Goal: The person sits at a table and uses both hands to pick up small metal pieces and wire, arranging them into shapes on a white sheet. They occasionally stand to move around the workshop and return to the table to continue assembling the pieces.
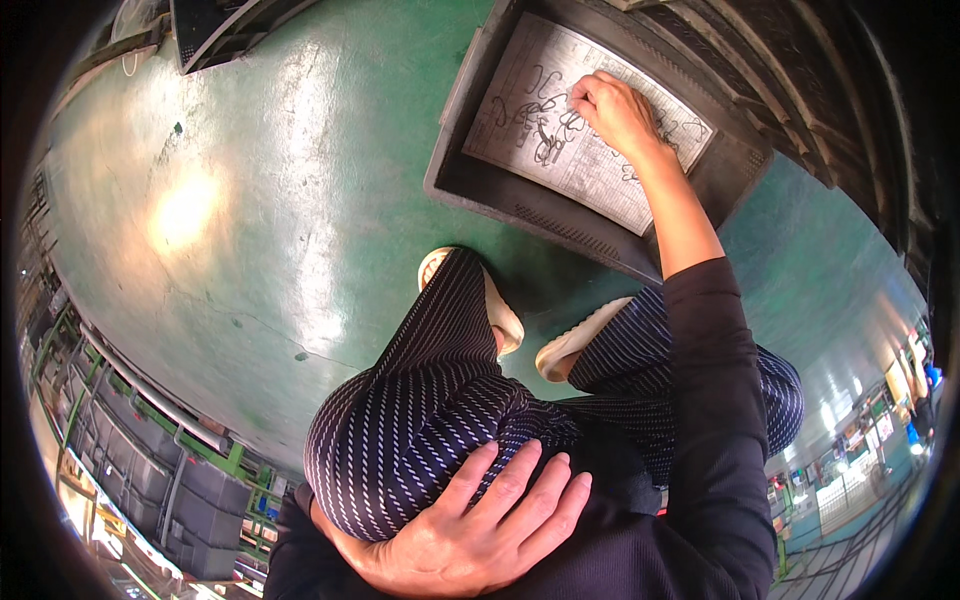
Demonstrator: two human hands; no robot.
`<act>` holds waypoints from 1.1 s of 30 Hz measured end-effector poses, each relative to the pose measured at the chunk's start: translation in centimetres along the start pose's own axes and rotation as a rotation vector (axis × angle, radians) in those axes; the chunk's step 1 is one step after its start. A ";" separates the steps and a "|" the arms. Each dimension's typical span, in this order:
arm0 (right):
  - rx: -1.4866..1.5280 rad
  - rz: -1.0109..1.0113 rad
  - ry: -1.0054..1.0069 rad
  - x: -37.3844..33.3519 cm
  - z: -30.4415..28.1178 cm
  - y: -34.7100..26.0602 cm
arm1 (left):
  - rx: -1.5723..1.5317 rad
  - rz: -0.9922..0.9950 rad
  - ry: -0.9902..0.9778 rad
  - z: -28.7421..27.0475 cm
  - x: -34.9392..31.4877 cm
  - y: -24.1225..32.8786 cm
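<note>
Several small dark S-shaped hooks (545, 118) lie scattered on a printed paper sheet (620, 210) that lines a black plastic crate (585, 240). Over them reaches my right hand (618, 112), its thumb and fingers pinched together just above the sheet. What the fingertips hold, if anything, is too small to make out. My left hand (490, 530) rests on my thigh, palm down with the fingers spread, and holds nothing. Striped dark trousers (400, 450) cover my bent legs behind the crate's near side.
Black crates (790, 90) are stacked along the far right, close beside the open one. Another black container (215, 30) stands at the far left. A green floor (330, 190) stretches around my pale shoes (505, 310). Green-framed racks (160, 420) line the left.
</note>
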State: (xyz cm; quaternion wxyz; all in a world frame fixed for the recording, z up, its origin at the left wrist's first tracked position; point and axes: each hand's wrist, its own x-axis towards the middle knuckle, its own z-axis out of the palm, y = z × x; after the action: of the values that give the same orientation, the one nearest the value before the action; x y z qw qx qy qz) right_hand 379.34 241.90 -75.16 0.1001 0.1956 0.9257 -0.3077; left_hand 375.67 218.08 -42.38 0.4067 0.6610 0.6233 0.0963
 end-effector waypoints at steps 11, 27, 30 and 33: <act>-0.257 -0.130 -0.084 0.2 1.6 0.3 | -0.017 -0.064 0.018 0.5 0.2 0.8; 1.500 0.423 -0.062 -1.2 0.6 0.9 | -0.109 -0.133 0.075 0.5 -0.2 1.2; 1.007 0.602 0.121 0.0 3.9 -0.2 | -0.087 -0.116 0.045 0.1 -0.2 1.1; 0.670 0.709 0.313 1.0 5.4 -2.6 | -0.083 -0.129 0.050 0.4 -0.5 1.0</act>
State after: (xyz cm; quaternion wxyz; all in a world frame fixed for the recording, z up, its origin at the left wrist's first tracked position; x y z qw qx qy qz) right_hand 377.69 236.99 -78.38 -0.0098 0.5629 0.6568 -0.5016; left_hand 376.59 217.61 -41.76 0.4235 0.5994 0.6699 0.1124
